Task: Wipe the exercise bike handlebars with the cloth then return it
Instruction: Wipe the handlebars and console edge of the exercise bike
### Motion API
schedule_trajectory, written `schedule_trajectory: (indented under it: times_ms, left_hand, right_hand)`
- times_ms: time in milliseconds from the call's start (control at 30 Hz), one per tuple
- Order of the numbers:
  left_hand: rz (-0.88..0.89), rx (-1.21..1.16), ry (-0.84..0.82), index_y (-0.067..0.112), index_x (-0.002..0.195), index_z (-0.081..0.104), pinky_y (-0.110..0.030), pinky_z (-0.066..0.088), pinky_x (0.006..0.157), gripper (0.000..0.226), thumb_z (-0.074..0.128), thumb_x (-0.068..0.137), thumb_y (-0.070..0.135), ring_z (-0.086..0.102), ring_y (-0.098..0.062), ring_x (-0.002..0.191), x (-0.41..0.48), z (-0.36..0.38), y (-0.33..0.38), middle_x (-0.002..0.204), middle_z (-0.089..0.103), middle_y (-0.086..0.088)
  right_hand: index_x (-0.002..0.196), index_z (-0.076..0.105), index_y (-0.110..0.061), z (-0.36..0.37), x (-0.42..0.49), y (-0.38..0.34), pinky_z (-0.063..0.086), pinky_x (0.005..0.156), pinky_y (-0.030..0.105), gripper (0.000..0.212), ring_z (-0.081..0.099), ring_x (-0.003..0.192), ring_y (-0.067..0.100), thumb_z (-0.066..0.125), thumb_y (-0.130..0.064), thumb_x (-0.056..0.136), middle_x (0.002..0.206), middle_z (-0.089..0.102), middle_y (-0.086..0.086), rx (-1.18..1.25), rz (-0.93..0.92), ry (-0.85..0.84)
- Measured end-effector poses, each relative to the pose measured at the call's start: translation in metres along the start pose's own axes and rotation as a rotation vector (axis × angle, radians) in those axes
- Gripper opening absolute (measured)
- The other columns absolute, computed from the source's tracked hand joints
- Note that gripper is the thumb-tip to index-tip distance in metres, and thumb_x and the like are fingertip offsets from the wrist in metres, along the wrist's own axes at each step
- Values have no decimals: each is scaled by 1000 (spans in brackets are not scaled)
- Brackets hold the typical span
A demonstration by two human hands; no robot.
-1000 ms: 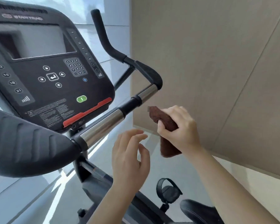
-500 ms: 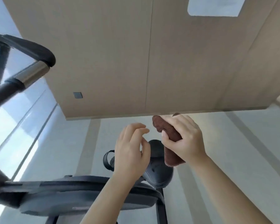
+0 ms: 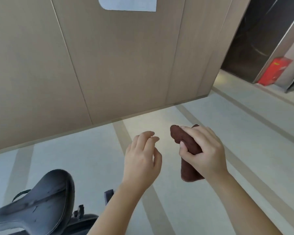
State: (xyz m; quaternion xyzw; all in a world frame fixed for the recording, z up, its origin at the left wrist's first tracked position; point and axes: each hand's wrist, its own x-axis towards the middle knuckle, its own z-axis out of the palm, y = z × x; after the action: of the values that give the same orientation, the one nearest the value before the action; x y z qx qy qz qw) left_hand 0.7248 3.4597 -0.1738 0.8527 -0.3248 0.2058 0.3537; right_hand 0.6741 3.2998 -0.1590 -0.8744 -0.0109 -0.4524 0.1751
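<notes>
My right hand (image 3: 205,150) grips a folded dark brown cloth (image 3: 187,145) in mid air over the floor, with fingers and thumb wrapped round its middle. The cloth's ends stick out above and below the fist. My left hand (image 3: 143,158) hovers just to the left of it, fingers loosely curled and holding nothing. The bike's handlebars are out of view. Only the black saddle (image 3: 41,200) of the exercise bike shows, at the bottom left.
A beige panelled wall (image 3: 109,65) rises ahead with a white paper sheet (image 3: 127,4) at the top. Pale tiled floor (image 3: 227,124) stretches to the right towards a dark doorway (image 3: 261,31) and a red box (image 3: 273,70).
The view has swung right, away from the console and handlebars, which have left the frame. Both hands keep their pose, the right still holding the cloth.
</notes>
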Motion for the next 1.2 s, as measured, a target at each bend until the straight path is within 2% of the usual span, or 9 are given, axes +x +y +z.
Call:
schedule_trajectory:
  times_ms: [133, 333, 533, 633, 800, 933, 1200]
  left_hand:
    - [34, 84, -39, 4, 95, 65, -34, 46, 71, 32, 41, 78, 14, 61, -29, 90, 31, 37, 17, 105, 65, -11]
    - [54, 188, -59, 3, 99, 65, -38, 44, 78, 32, 44, 80, 18, 60, -31, 102, 81, 71, 2, 108, 65, -11]
    - [-2, 209, -66, 4, 107, 65, -45, 42, 92, 38, 44, 83, 25, 54, -33, 115, 143, 103, -59, 118, 62, -13]
    - [-63, 185, -54, 5, 110, 64, -48, 34, 99, 41, 42, 84, 28, 49, -33, 122, 181, 113, -107, 123, 60, -11]
    - [-206, 209, 28, 4, 114, 62, -50, 22, 104, 37, 53, 83, 20, 41, -34, 128, 241, 100, -196, 128, 56, -12]
    - [-299, 282, 119, 4, 116, 62, -50, 19, 103, 42, 43, 86, 27, 42, -35, 127, 271, 80, -253, 128, 56, -12]
    - [-525, 461, 215, 5, 116, 62, -49, 21, 105, 45, 38, 87, 30, 41, -33, 128, 280, 33, -346, 128, 56, -12]
  right_hand:
    - [95, 70, -5, -7, 12, 52, 52, 68, 39, 29, 60, 72, 28, 55, -22, 76, 79, 67, 9, -15, 56, 13]
    - [96, 70, -7, 30, 37, 95, 52, 66, 40, 31, 60, 71, 28, 55, -24, 76, 79, 67, 8, 29, 71, -4]
    - [95, 70, -7, 104, 91, 131, 52, 63, 41, 30, 60, 69, 28, 55, -24, 75, 77, 65, 8, 51, 34, -27]
    - [93, 70, -8, 159, 132, 141, 51, 62, 41, 28, 60, 68, 28, 55, -23, 75, 75, 65, 8, 63, 1, -51]
    - [96, 70, -9, 259, 214, 127, 50, 63, 40, 29, 58, 68, 27, 55, -23, 75, 75, 64, 5, 163, -86, -157]
    - [97, 70, -9, 331, 258, 108, 50, 65, 39, 28, 57, 69, 26, 56, -22, 76, 76, 64, 5, 259, -202, -193]
    - [105, 67, -9, 463, 306, 51, 51, 67, 41, 32, 57, 71, 26, 56, -21, 77, 79, 63, 5, 588, -362, -279]
